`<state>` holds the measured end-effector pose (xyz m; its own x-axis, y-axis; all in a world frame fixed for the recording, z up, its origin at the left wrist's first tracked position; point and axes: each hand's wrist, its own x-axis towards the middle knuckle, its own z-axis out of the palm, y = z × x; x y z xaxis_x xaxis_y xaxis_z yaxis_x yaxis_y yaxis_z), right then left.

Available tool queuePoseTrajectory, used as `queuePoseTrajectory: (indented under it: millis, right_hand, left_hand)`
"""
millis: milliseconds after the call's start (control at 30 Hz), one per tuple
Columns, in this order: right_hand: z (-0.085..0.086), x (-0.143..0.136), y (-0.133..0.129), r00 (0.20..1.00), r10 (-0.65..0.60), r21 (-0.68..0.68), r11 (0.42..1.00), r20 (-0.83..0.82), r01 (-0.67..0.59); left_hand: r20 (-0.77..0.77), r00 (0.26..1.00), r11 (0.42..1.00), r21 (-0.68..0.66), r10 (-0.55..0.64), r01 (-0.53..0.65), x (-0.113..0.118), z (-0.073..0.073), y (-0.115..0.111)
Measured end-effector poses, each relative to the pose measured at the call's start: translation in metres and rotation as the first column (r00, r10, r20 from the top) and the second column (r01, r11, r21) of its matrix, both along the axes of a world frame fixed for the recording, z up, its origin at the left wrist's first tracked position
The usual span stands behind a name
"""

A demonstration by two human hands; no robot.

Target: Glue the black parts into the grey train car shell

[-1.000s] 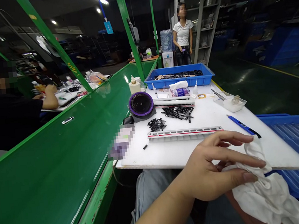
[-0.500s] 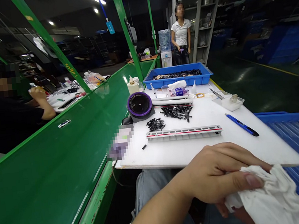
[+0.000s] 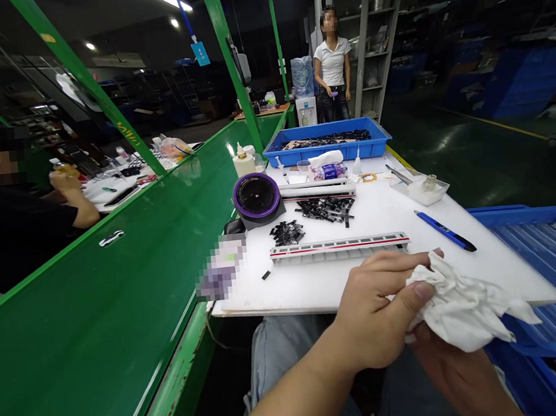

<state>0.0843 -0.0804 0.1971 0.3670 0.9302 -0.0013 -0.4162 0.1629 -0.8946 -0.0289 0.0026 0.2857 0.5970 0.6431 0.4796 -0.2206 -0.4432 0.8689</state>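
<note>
White cloth (image 3: 467,307) held over the near right part of the white worktable (image 3: 297,292).

The cloth is pinched between thumb and fingers of the left hand (image 3: 377,303); it is met from below by the right hand (image 3: 453,361), whose finger state cannot be told, being partly hidden. Beyond, a blue utility knife (image 3: 445,230) and a red-striped model train carriage (image 3: 339,248) are laid apart. Farther off, loose black pieces (image 3: 325,209) are heaped before a blue bin (image 3: 326,154).
</note>
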Motion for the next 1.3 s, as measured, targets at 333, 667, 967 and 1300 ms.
queuePoseTrajectory:
  millis: [333,667,967,1300]
  right_hand:
    - [-0.006,0.010,0.004,0.997,0.031,-0.041,0.999,-0.071,-0.034]
    - [0.011,0.004,0.008,0.992,0.024,0.008,1.000,-0.124,-0.023]
    - [0.013,-0.002,0.020,0.985,0.073,0.024,0.997,-0.155,-0.070]
    - [0.008,0.002,0.012,0.988,0.124,-0.050,0.990,-0.094,-0.129]
  left_hand:
    - [0.129,0.990,0.940,-0.341,0.063,-0.016,-0.002,0.001,0.003]
    - [0.009,0.940,0.824,-0.484,0.342,-0.295,-0.012,-0.007,0.028]
    - [-0.036,0.994,0.850,-0.516,0.105,-0.109,-0.007,-0.005,0.024]
    - [-0.002,0.997,0.812,-0.581,-0.075,0.060,-0.019,-0.019,0.028]
